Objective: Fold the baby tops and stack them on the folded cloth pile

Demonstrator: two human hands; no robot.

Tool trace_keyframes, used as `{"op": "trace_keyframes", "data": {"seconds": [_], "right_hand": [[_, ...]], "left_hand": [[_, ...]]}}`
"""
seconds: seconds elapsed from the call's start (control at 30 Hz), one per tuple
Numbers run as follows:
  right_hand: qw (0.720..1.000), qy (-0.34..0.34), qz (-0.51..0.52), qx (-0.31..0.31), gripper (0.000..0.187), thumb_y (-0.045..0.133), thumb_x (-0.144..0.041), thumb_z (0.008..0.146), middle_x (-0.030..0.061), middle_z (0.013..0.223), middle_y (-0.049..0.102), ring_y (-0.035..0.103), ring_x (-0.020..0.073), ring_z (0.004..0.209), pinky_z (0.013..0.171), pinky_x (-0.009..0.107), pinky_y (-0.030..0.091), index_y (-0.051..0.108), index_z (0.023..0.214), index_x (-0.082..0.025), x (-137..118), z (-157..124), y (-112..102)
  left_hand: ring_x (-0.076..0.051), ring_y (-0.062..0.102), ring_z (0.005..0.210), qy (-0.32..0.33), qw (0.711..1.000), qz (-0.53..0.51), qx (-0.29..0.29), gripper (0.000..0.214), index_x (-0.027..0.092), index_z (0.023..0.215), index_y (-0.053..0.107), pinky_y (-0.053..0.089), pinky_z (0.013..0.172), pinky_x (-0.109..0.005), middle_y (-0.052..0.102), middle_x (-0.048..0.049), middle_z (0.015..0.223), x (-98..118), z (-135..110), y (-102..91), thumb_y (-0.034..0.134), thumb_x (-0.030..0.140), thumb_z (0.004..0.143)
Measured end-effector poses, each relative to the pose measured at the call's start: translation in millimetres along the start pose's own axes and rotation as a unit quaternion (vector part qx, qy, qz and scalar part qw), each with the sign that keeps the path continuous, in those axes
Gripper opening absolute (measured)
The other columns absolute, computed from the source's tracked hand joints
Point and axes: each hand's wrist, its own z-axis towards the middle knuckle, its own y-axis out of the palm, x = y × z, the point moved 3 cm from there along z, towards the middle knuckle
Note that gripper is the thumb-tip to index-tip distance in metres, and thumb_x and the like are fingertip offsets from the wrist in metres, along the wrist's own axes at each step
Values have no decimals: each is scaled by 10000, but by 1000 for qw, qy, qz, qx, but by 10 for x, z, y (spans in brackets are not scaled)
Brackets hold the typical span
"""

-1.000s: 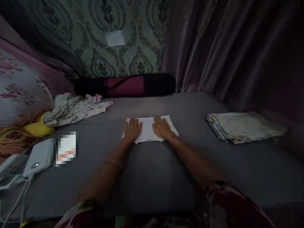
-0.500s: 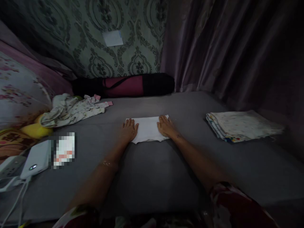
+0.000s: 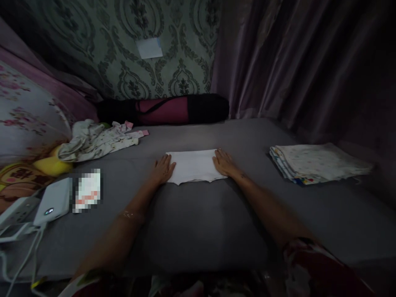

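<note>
A white folded cloth (image 3: 193, 167), perhaps a garment, lies flat on the grey bed sheet (image 3: 192, 222) in front of me. Its near edge is slightly uneven, with small points hanging out. My left hand (image 3: 163, 168) rests palm down at the cloth's left edge, thumb pointing inward and fingers stretched out. At the right edge, my right hand (image 3: 225, 162) lies flat too, its fingertips near the far corner. Neither hand grips the cloth; both only touch its sides.
A stack of folded cloths (image 3: 321, 161) sits to the right. On the left are a crumpled printed garment (image 3: 99, 140), a yellow plush (image 3: 54, 161), a white power bank (image 3: 54, 202), a power strip (image 3: 20, 212) and cables. A long black-and-maroon bag (image 3: 163, 110) lies along the wall.
Both hands have slid outward from the cloth's surface to its left and right edges, showing more of the white fabric between them. The view has shifted slightly.
</note>
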Motion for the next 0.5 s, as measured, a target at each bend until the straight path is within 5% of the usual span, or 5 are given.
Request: {"op": "trace_keyframes", "data": {"seconds": [0.23,0.37,0.5], "right_hand": [[999,5,-33,-25,606,189,-385,988,162,1555,293,236,300,1438,1158,528,167,327,1480,-60,-14,-13,-57],[997,-44,-60,20,580,192,-378,994,134,1568,273,197,275,1455,1169,536,105,319,1492,-108,-361,-32,-136],[995,-92,-39,-25,580,184,-395,999,96,1581,249,179,241,1464,1183,492,109,308,1503,-135,-685,-77,-23]], "left_hand": [[-264,410,1367,-5,982,-167,88,519,169,1384,476,253,1161,-480,471,-125,1460,-181,3,110,392,408,931],[-263,545,1242,-61,924,-347,146,509,117,1317,551,403,1079,-405,590,-147,1335,-280,-5,101,472,389,894],[-241,562,1217,-82,878,-428,199,438,104,1243,606,414,1068,-377,622,-139,1291,-347,-51,56,468,340,901]]}}
